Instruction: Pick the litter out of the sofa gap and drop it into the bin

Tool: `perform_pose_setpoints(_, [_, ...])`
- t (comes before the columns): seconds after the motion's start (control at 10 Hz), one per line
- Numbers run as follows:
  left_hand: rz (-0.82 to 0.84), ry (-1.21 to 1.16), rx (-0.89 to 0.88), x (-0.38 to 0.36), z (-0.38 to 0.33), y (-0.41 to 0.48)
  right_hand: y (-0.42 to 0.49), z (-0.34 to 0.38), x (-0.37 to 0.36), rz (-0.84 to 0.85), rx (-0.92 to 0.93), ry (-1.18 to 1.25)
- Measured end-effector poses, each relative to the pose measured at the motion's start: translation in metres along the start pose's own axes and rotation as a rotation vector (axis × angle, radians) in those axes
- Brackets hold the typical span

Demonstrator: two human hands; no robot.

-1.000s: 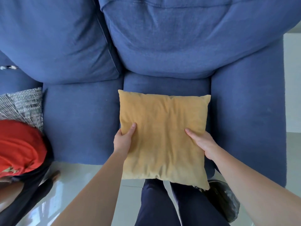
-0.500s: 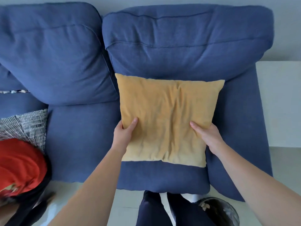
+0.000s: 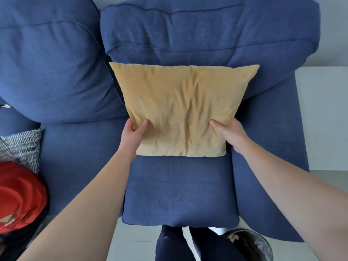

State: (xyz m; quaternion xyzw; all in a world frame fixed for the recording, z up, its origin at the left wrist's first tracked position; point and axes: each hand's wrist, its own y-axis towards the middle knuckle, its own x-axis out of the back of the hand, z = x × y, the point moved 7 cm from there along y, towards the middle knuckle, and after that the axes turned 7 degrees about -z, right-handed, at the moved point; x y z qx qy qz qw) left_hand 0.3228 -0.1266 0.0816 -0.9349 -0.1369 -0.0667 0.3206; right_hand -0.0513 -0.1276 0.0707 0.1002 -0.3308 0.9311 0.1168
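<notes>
Litter shows only inside the one bin (image 3: 251, 245), a dark-lined container at the bottom right on the pale floor, just beside the person's dark trouser legs (image 3: 180, 243); a pale scrap (image 3: 232, 237) lies near its rim. No litter can be made out on the blue sofa (image 3: 178, 194). Beyond the legs lies a seat cushion. Two bare arms reach over it. The left hand (image 3: 131, 136) pinches the lower left edge of one mustard-yellow cushion (image 3: 180, 112), thumb on its front. The right hand (image 3: 230, 132) clasps the lower right edge likewise. The cushion leans against the right of two back cushions. At far left sit one grey patterned cushion (image 3: 22, 146) and something red (image 3: 18, 194).
</notes>
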Motion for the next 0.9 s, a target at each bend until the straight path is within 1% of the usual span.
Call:
perform_pose_setpoints(0.3, [-0.091,0.137,0.041,-0.001,-0.002,0.019,0.028,-0.004,-0.003,-0.029,-0.038,-0.077])
perform_pose_setpoints(0.5, [-0.134,0.196,0.066,0.0,-0.001,0.016,0.027,-0.001,-0.006,-0.048,-0.046,-0.096])
perform_pose_setpoints(0.6, [-0.118,0.219,0.052,0.005,-0.002,0.007,0.018,0.0,-0.002,-0.054,-0.052,-0.105])
perform_pose_setpoints(0.7, [-0.095,0.244,0.051,0.017,0.006,-0.004,0.007,0.003,0.007,-0.033,-0.022,-0.092])
perform_pose_setpoints(0.8, [-0.115,0.276,0.094,0.037,0.018,-0.026,-0.016,0.004,0.021,-0.051,-0.021,-0.136])
perform_pose_setpoints(0.9, [-0.105,0.35,0.179,0.063,0.057,-0.07,-0.044,0.0,0.04,-0.11,-0.027,-0.102])
